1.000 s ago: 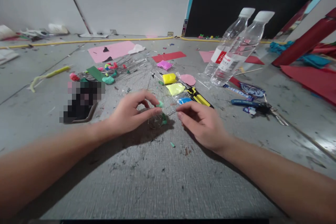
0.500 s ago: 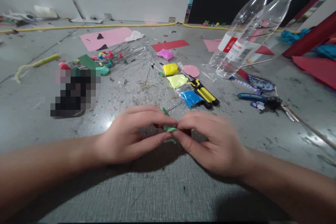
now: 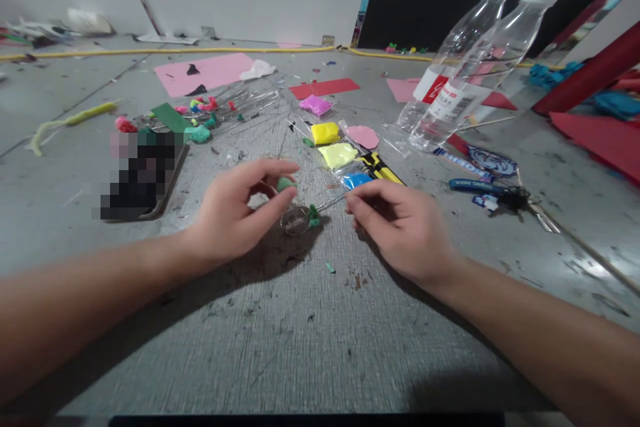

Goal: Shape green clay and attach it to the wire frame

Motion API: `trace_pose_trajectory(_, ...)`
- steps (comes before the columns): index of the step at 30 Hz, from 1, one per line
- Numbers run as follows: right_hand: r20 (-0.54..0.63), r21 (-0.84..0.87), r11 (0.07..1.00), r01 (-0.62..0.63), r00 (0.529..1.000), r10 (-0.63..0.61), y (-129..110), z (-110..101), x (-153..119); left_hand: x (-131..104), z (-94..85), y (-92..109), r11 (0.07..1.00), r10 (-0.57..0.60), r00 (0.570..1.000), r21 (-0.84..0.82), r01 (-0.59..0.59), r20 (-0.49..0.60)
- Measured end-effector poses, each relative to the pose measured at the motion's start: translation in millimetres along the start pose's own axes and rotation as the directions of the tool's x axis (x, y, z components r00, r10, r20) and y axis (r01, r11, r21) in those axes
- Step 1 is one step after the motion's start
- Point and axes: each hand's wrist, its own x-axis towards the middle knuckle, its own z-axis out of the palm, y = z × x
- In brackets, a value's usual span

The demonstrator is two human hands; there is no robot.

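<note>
My left hand (image 3: 235,210) curls its thumb and fingers round a small lump of pale green clay (image 3: 286,183). Across from it, my right hand (image 3: 407,227) is closed in a pinch at the end of a thin wire stem (image 3: 331,201). Dark green clay bits (image 3: 313,215) sit on the stem. At its other end is a round wire coil (image 3: 295,221), lying between my hands, just below the left thumb. A pale green clay scrap (image 3: 331,268) lies on the table nearer to me. My right fingertips are partly hidden from view.
Beyond my right hand lie blue (image 3: 357,180), pale yellow (image 3: 338,155) and yellow clay packets (image 3: 325,133) and yellow-black pliers (image 3: 383,168). Two plastic bottles (image 3: 455,103) stand at the back right. A phone (image 3: 143,177) lies left; keys (image 3: 545,217) lie right.
My hands have moved apart from their shared pinch on the green clay. The left moved up with the clay; the right has taken hold of the wire stem.
</note>
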Motion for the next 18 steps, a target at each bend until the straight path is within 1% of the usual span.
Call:
trace_pose_trajectory(2, -0.001, -0.003, 0.999, -0.035, 0.999, 0.035, 2.4, 1.7, 1.3, 4.1, -0.4, -8.1, 0.996, -0.070, 0.997, 0.060, 0.071, -0.016)
trace_pose_trajectory(4, 0.013, 0.001, 0.999, -0.040, 0.999, 0.040, 1.7, 3.2, 0.7, 7.5, -1.0, -13.9, 0.984, -0.114, 0.993, 0.140, 0.112, 0.007)
trace_pose_trajectory(8, 0.058, 0.027, 0.997, -0.074, 0.996, 0.073, -1.7, 5.3, -1.9, 10.9, -0.4, -20.4, 0.960, -0.125, 0.990, 0.259, 0.105, 0.060)
trace_pose_trajectory(12, 0.124, 0.078, 0.986, -0.149, 0.983, 0.138, -1.5, 5.4, -2.0, 11.6, 1.4, -19.3, 0.959, -0.166, 0.981, 0.248, 0.137, 0.099)
trace_pose_trajectory(15, 0.174, 0.125, 0.970, -0.211, 0.967, 0.188, -0.1, 5.2, -1.7, 12.9, 1.2, -13.8, 0.951, -0.231, 0.962, 0.245, 0.191, 0.144)
trace_pose_trajectory(18, 0.206, 0.127, 0.964, -0.233, 0.957, 0.204, 1.9, 5.9, -2.0, 14.4, 0.5, -9.4, 0.938, -0.277, 0.945, 0.265, 0.225, 0.177)
